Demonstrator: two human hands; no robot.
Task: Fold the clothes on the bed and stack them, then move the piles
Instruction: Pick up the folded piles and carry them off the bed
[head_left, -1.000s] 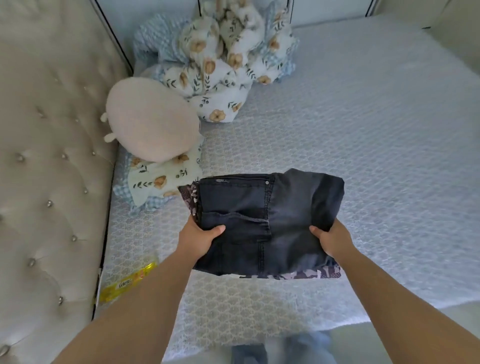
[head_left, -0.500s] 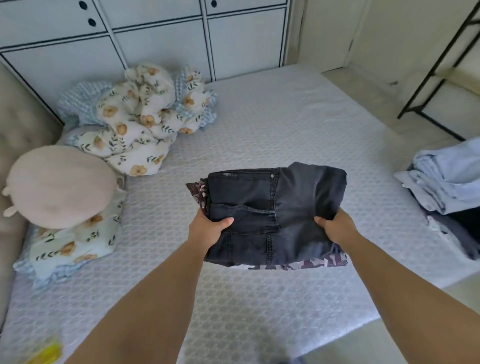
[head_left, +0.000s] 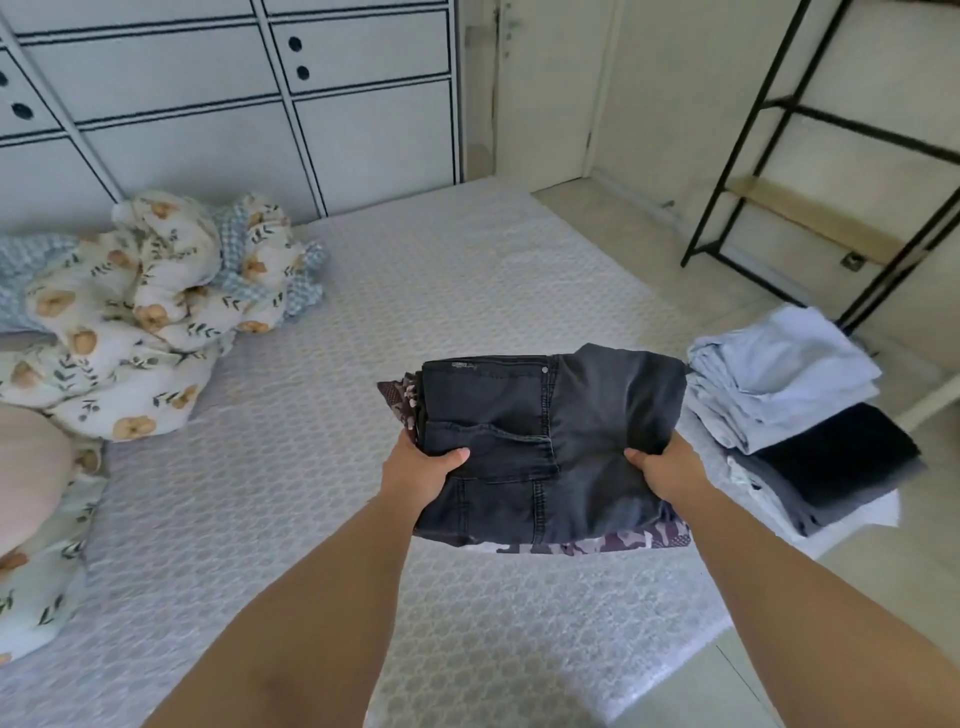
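Denim jeans atop camouflage garment | both hands gripping | waistband label unreadable

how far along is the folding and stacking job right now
Done: a folded pile of light blue and dark clothes sits at the bed's right edge. In hand: the left hand and right hand grip a second stack off the bed, folded dark jeans on top of a camouflage garment. Left: setting this stack down somewhere. No loose clothes are visible on the bed.
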